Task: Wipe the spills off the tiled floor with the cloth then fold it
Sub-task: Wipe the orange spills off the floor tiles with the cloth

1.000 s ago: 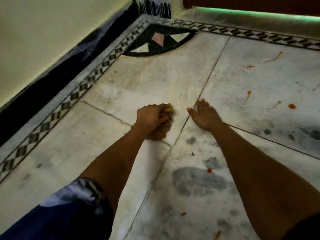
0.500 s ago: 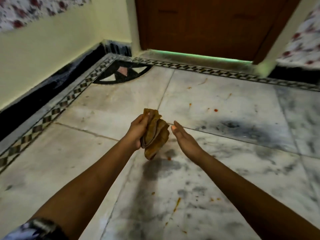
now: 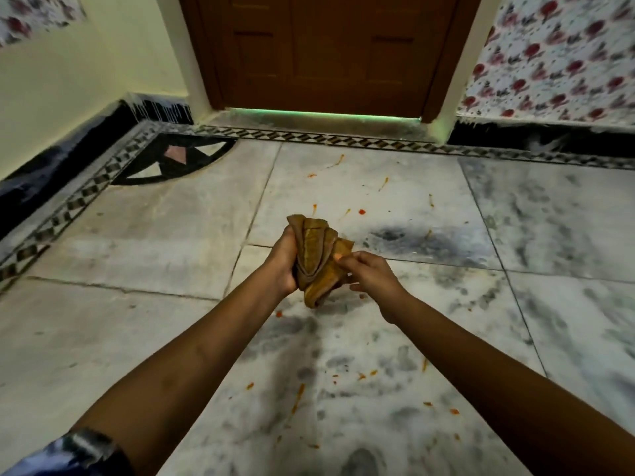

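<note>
Marble floor (image 3: pixel 130 235) underfoot, pale and grey-veined, bordered by a chequered inlay and ending at a brown door (image 3: pixel 319 53); orange spills (image 3: pixel 361 211) dotted across the tiles ahead and more streaks close by.

Bunched ochre cloth (image 3: pixel 318 259) now lifted clear of the tiles, held up in the air between both hands rather than pressed down as a second ago. Gripped along its left side by the left hand (image 3: pixel 283 261), fingers wrapped round the wad. Pinched at its right edge by the right hand (image 3: pixel 369 271), thumb and forefinger closed on a fold, where half a second ago that hand hovered open and apart from it. Hands brought close together, joined through the cloth, with its lower end hanging free just below them.

Reads as a pause in the wiping to regather or turn the cloth to a cleaner face, not as the final fold: plenty of spots left on the floor. Wiping judged partly done at best; folding proper not yet due.
</note>
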`<state>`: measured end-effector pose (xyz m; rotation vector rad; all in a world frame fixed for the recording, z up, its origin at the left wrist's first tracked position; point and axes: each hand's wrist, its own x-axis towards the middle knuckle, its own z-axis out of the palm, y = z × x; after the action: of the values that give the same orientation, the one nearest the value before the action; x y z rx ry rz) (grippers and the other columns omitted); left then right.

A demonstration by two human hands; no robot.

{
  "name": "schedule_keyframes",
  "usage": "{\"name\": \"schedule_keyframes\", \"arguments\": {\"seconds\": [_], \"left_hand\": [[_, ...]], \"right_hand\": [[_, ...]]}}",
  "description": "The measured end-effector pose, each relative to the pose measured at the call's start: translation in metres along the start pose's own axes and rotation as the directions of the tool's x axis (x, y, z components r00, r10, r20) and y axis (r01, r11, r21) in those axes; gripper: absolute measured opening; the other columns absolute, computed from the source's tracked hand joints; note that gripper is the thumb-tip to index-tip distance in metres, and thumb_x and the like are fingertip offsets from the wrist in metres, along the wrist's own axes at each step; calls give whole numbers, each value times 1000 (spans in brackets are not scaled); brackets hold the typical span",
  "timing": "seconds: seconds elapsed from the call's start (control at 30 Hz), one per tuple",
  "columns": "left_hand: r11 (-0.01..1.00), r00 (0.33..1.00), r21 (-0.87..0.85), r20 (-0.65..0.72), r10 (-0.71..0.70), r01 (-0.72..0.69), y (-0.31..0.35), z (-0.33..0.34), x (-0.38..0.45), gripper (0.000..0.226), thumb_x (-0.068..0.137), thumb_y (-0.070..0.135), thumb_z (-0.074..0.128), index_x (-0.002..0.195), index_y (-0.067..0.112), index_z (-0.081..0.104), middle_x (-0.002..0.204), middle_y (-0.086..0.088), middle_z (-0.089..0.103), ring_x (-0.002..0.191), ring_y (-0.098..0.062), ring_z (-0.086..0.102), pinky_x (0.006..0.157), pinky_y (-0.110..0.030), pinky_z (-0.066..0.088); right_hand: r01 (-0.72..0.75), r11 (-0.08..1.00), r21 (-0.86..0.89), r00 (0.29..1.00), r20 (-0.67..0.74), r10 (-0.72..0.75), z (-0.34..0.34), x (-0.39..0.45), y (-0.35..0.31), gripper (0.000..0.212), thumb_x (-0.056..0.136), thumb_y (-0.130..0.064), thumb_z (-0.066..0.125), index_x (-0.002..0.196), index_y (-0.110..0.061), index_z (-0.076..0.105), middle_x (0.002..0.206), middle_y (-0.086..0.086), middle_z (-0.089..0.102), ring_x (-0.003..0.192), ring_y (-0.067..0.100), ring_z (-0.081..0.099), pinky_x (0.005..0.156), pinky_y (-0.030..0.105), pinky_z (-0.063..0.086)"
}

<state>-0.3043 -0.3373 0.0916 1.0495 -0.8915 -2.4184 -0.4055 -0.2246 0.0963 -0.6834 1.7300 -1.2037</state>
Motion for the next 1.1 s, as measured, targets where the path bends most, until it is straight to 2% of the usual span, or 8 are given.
{"name": "schedule_keyframes", "arguments": {"seconds": [0.2,0.4,0.57,0.67,0.8,0.93,1.0,1.1], "left_hand": [[998,991,39,-129,-35,41,-17,16,-11,75,85,72,31,104,9,67,106,-18,67,96,-31,63,79,-42,51],[919,983,394,-173,59,14,-25,11,-38,21,87,34,61,100,18,61,102,-6,64,94,-20,61,81,-36,53],[864,974,504,-208,91,27,-33,-6,-49,55,75,24,76,124,17,50,113,-7,65,100,-22,64,75,-34,55],[809,982,588,-162,100,14,-33,-7,-53,54,75,18,76,122,18,49,113,-7,64,99,-22,65,79,-35,56],[754,989,656,-125,80,22,-31,-3,-54,55,71,20,72,121,12,53,111,-15,66,101,-29,65,88,-40,53],[752,948,659,-254,190,26,-29,8,-52,11,83,8,49,83,12,60,72,-10,62,68,-24,59,61,-29,50],[772,913,633,-345,217,57,-26,6,-51,19,84,2,45,73,11,58,72,-11,60,70,-25,57,64,-30,47],[824,891,563,-403,207,63,-10,-1,-59,12,86,7,49,83,11,60,87,-12,64,77,-25,61,71,-32,49]], "right_hand": [[-30,997,66,990,-133,38,-12,-7,19,16,82,-22,70,74,-16,58,85,10,62,84,26,59,77,38,50],[-56,988,147,994,-80,68,-13,-1,18,15,86,-14,65,75,-17,57,87,10,62,84,27,61,59,28,50],[-80,982,171,996,57,71,-3,-5,14,13,91,-14,58,78,-15,55,81,6,62,73,17,60,60,26,50],[-63,975,211,995,83,46,-1,-7,14,13,93,-15,55,80,-14,57,80,5,60,76,18,58,72,36,53],[-33,968,250,992,125,2,-3,-9,14,8,94,-15,52,88,-13,56,83,2,62,79,14,59,66,22,48],[-4,963,271,995,98,-23,-12,-7,15,16,94,-14,51,79,-17,55,83,1,60,79,13,57,70,22,47],[-9,957,291,998,64,-10,-16,-6,16,16,95,-16,50,80,-19,55,84,2,60,78,16,57,69,27,48],[-40,940,339,999,22,34,-20,-5,16,14,96,-18,48,84,-20,55,85,3,61,77,19,59,71,32,49]]}}
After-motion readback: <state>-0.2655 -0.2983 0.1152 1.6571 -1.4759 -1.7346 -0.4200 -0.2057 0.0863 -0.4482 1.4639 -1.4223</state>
